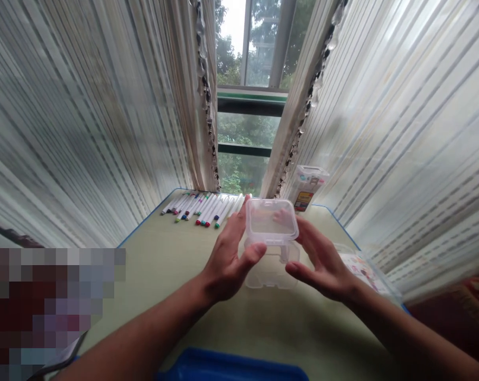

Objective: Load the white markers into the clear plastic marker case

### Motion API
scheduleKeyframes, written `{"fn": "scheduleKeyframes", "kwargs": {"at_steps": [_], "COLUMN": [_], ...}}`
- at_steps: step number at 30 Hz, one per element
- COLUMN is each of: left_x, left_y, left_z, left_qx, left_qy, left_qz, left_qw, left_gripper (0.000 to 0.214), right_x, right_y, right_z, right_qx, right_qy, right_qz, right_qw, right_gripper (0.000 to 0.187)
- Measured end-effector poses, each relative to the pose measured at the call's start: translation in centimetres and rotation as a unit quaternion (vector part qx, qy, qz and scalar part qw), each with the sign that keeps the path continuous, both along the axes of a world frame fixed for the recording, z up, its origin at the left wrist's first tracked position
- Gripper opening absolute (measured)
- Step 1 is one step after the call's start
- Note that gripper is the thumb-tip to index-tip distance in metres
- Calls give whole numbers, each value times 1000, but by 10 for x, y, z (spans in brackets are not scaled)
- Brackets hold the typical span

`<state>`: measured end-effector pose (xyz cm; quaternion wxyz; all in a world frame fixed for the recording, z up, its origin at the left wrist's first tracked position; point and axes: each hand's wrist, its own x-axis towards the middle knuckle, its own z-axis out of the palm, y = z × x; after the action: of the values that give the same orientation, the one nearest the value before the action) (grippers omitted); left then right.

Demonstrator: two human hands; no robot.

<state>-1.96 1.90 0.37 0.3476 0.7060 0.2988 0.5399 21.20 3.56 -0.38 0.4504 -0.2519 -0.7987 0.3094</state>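
From afar, my left hand (228, 260) clamps the left side of the plastic box (265, 276); whether my right hand (329, 262) grips, I cannot tell. Uneven pressure could flip the lid (269, 219).

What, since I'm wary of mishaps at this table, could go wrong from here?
The open rectangular box of clear plastic could slip or tip: the right hand looks only loosely placed, thumb spread from its fingers.

If the raised clear lid swung shut, it might nip the left hand, whose thumb lies near where lid and box meet.

The slim white markers with coloured caps lie loose on the pale green table; a knock could set them rolling.
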Motion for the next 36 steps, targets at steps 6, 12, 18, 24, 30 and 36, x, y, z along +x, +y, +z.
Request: {"fn": "scheduleKeyframes", "kwargs": {"at_steps": [6,12,18,24,30,36], "left_x": [-1,5,6,5,4,7], "left_y": [-1,-4,-4,-2,0,0], "left_z": [-7,-15,-16,-20,-22,-18], "left_qx": [11,-79,-78,-38,-39,-17], "left_qy": [37,-6,-2,40,50,51], "left_qz": [3,13,40,43,30,30], "left_qw": [999,997,996,998,998,998], "left_gripper": [72,71,58,61,61,44], "right_x": [0,1,3,7,9,9], "right_y": [-1,1,5,8,9,8], "right_z": [2,0,0,2,3,4], "right_qx": [32,65,98,135,151,148], "right_qy": [-58,-101,-116,-165,-212,-252], "right_qz": [-22,-36,-26,-36,-44,-37], "right_qw": [998,992,988,976,964,956], "right_gripper": [87,89,96,104,111,116]}}
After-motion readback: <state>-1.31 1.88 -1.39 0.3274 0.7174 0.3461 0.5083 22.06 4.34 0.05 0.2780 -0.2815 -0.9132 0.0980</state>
